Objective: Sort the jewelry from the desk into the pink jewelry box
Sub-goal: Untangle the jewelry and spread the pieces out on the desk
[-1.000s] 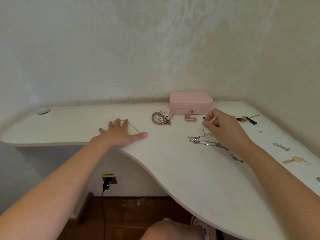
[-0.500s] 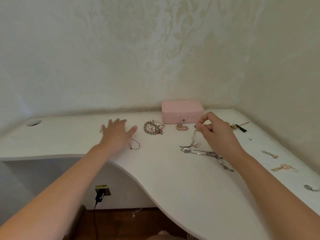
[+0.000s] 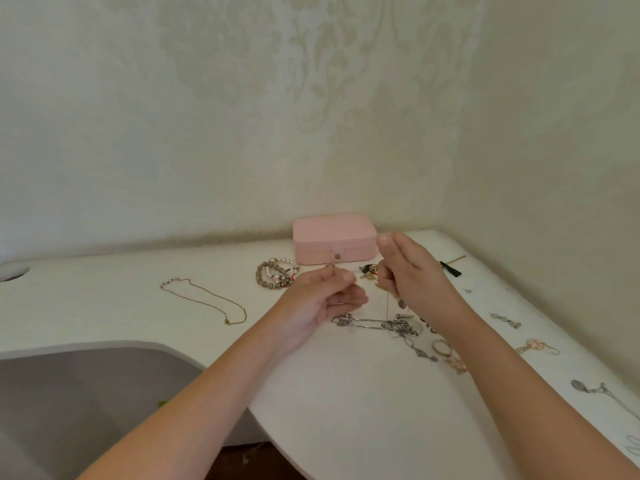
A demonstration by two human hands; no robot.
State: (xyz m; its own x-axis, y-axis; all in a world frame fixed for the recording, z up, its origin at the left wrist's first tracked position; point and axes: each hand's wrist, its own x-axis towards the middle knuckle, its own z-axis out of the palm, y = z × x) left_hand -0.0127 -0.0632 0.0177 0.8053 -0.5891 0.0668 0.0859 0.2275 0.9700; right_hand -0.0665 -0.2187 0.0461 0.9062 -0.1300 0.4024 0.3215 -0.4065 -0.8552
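Observation:
The pink jewelry box [image 3: 334,239] stands shut at the back of the white desk [image 3: 346,393], against the wall. Just in front of it my right hand [image 3: 412,278] is raised and pinches a thin silver chain [image 3: 387,306] that hangs down to a tangle of silver necklaces [image 3: 377,323]. To its left my left hand [image 3: 322,299] has its fingers curled, with thumb and forefinger pinching a small piece of the same chain. A gold chain necklace [image 3: 207,299] lies loose further left. Beaded bracelets [image 3: 275,271] sit left of the box.
Loose earrings [image 3: 505,320] [image 3: 535,346] and a silver pendant [image 3: 588,388] lie along the right side, near the side wall. A black tassel piece [image 3: 450,268] lies behind my right hand and a ring [image 3: 441,346] under my right forearm. The desk's front edge curves inward at the left.
My left hand left the gold necklace and moved right to meet my right hand. My right hand lifted the thin chain higher above the silver tangle.

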